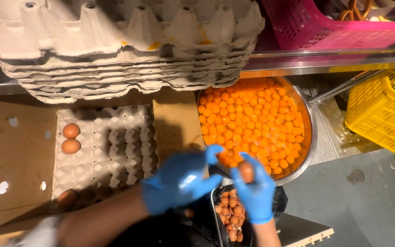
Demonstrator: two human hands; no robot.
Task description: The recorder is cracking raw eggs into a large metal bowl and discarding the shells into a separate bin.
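Both my hands wear blue gloves. My right hand (255,192) grips a brown egg (246,170) at the near rim of a large metal bowl (312,137) full of orange egg yolks (252,121). My left hand (179,179) is right beside it, fingers curled, its fingertips reaching toward the egg; whether it touches the egg is unclear. Below the hands sits a black-lined container of broken brown eggshells (231,215).
A grey egg tray (106,148) in a cardboard box (14,151) holds three brown eggs (71,138) at its left. A stack of empty egg trays (124,50) sits above. A pink crate (325,25) and a yellow crate (385,114) stand at right.
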